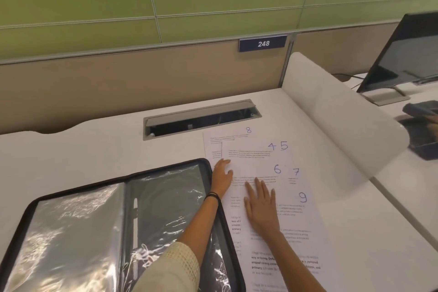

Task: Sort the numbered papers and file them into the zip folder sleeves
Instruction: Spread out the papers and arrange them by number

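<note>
Nearest my camera: cream knitted sleeve (175, 265) on the left forearm, crossing the folder. Left hand (221, 176): fingers straight, flat on the left edge of the fanned sheets, gripping nothing. Right hand (260, 211): likewise flat and spread, pressing mid-stack. White printed papers with blue handwritten numbers (260, 159) (8, 4, 5, 6, 7, 9 visible) lie overlapped on the white desk (94, 144), just right of the open black zip folder (231, 251) with glossy clear sleeves (71, 232). Hazard, in my judgement: overlapped sheets cling, so sliding one may drag neighbours, scramble the order, or push sheet 8 into the grey cable slot (201, 116) behind.
</note>
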`<state>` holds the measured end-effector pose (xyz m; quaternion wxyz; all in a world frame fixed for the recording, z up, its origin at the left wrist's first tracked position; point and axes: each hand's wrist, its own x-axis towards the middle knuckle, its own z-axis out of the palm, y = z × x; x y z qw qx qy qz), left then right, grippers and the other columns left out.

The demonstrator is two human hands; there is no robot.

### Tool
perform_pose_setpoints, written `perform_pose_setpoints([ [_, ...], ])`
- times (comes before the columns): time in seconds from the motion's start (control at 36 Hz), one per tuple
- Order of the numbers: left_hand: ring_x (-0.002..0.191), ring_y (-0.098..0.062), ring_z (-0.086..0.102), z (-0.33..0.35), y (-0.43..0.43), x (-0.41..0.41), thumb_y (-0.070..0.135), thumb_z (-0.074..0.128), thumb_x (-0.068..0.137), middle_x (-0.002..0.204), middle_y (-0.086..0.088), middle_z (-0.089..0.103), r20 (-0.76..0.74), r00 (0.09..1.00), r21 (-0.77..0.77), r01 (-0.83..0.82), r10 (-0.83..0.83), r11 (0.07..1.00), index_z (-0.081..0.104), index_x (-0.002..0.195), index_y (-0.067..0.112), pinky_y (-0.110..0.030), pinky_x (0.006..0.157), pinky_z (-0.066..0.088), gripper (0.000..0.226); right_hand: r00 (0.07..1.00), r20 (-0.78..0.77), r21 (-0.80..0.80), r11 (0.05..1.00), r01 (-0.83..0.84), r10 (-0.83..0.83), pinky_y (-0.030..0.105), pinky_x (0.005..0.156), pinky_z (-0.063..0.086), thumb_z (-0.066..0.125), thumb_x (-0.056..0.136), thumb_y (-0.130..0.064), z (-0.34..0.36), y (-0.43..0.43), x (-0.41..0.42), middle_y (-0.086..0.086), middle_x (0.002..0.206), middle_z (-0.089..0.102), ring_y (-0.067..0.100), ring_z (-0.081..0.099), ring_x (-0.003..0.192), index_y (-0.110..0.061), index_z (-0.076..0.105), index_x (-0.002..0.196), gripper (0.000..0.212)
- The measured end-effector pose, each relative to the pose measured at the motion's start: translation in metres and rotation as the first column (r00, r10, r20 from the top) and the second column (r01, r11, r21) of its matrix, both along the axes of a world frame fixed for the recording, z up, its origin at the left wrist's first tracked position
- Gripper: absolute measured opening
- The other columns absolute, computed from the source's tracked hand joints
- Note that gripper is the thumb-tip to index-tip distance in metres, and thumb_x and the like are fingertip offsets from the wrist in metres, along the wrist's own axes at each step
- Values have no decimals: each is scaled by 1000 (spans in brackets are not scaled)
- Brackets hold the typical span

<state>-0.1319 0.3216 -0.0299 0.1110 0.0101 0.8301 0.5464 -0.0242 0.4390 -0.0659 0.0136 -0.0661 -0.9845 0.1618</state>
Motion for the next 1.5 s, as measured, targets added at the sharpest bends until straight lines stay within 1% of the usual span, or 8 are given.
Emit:
perform_pose_setpoints([
  [0.22, 120, -27, 49, 0, 4, -25, -3, 51, 85, 127, -12, 56, 59, 980, 49, -194, 191, 980, 61, 114, 8, -42, 108, 34, 33, 999, 33, -4, 1000, -4, 4, 40, 115, -11, 6, 92, -46, 0, 0, 0, 6, 157, 12, 20, 2, 144, -26, 18, 148, 61],
  [0.36, 115, -30, 55, -2, 2, -38, -4, 53, 83, 122, -14, 60, 150, 966, 61, -221, 210, 973, 64, 109, 9, -39, 102, 43, 31, 999, 33, -1, 1000, 26, -26, 38, 113, -8, 19, 95, -42, 2, -1, 1, 9, 151, 30, 25, 22, 141, -23, 32, 145, 54],
  [0.5, 106, -32, 57, 2, 0, -40, -10, 53, 82, 118, -19, 59, 176, 965, 126, -218, 194, 968, 63, 108, 2, -27, 85, 47, 31, 999, 30, -5, 1000, 18, -18, 44, 116, -3, 9, 92, -45, 4, -1, 1, 7, 155, 19, 24, 13, 144, -25, 26, 147, 61],
  [0.86, 100, -17, 57, 22, 7, -12, -6, 50, 90, 116, -9, 64, -131, 980, 98, -137, 149, 986, 70, 103, 3, -30, 95, 48, 26, 1000, 15, -17, 1000, -9, 9, 39, 113, -14, -20, 82, -59, 6, 0, 2, 4, 158, 4, 17, -7, 144, -27, 11, 149, 81],
  [1.03, 94, -6, 54, 35, 6, -2, -2, 52, 92, 104, 0, 66, -223, 951, 155, -180, 212, 971, 72, 98, 7, -26, 92, 49, 24, 998, 42, -82, 996, 41, -38, 53, 107, 18, 3, 97, -47, 9, 1, 0, 12, 149, 35, 29, 29, 137, -22, 30, 143, 59],
  [1.14, 99, -7, 53, 43, 4, 1, 0, 50, 94, 110, 1, 64, -246, 943, 169, -185, 223, 968, 71, 103, 9, -29, 95, 48, 25, 996, -59, -79, 995, 60, -65, 51, 111, 12, 4, 97, -49, 0, 4, 5, 9, 154, 21, 21, 10, 141, -26, 21, 145, 56],
  [1.39, 95, 16, 54, 88, -5, 3, 8, 56, 93, 109, 13, 59, -373, 900, 324, -100, 224, 941, 64, 110, 18, -3, 76, 43, 21, 994, -47, -111, 990, 92, -98, 52, 109, 19, 6, 97, -49, 0, 8, 13, 13, 152, 27, 24, 19, 139, -22, 27, 144, 58],
  [1.5, 102, -1, 57, 111, -15, 6, 8, 56, 94, 114, 10, 60, -401, 879, 382, -97, 259, 919, 64, 111, 22, -7, 77, 46, 24, 985, -97, -182, 976, 123, -143, 47, 114, 9, 13, 91, -47, 12, 5, 10, 10, 156, 13, 28, 17, 143, -21, 20, 148, 64],
])
